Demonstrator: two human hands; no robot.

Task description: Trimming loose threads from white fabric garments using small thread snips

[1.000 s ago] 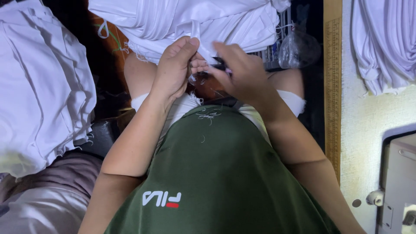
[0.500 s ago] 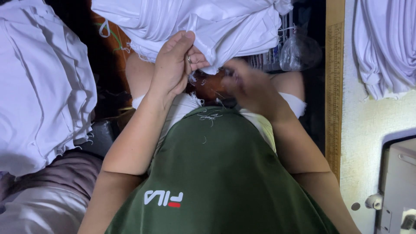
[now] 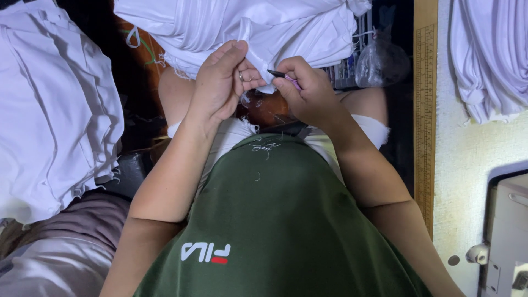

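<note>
left hand (image 3: 220,88) pinches white fabric (image 3: 264,27) edge | right hand (image 3: 308,91) fingers closed around small dark tool (image 3: 279,73) | risk: tip so near fingertips could nick them, or cloth.

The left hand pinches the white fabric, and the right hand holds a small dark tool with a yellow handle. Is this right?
Not quite: in the head view, the small dark tool in the right hand has a pink-purple handle, not yellow. The left hand does pinch the white fabric.

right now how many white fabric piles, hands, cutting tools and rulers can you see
white fabric piles: 3, left pile, middle pile, right pile
hands: 2, left hand, right hand
small cutting tool: 1
wooden ruler: 1
total: 7
</note>
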